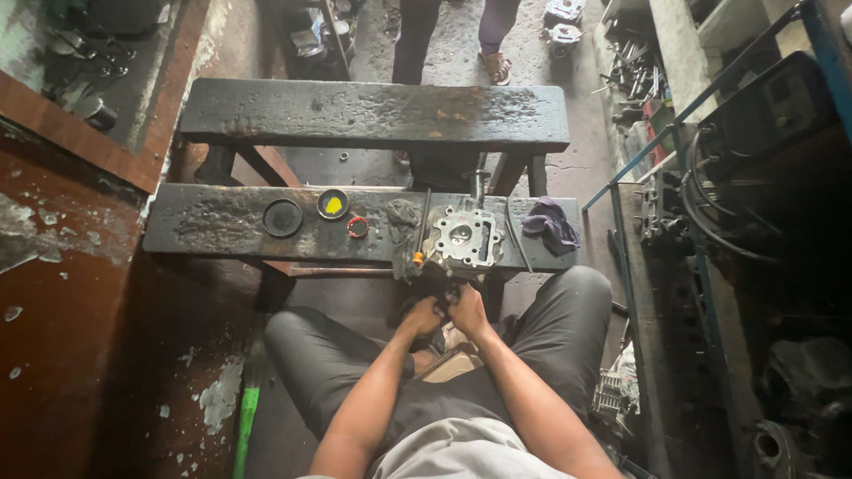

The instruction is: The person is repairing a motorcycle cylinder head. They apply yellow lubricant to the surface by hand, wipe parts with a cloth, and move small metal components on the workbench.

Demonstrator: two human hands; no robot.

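Observation:
A grey metal engine cylinder head (463,237) sits on the near edge of a black, greasy wooden bench (222,226). My left hand (423,316) and my right hand (467,308) are close together just below the bench edge, between my knees. Both are closed around a small dark object that I cannot make out. A screwdriver with an orange handle (419,238) lies left of the cylinder head. A thin metal rod (517,239) lies on its right.
On the bench are a black round lid (282,217), a tin with yellow paste (333,204), a red ring (358,227), a grey rag (402,215) and a purple cloth (551,223). A second bench (373,115) stands behind. Another person's legs (453,40) are beyond it. Metal racks with engine parts (710,222) fill the right.

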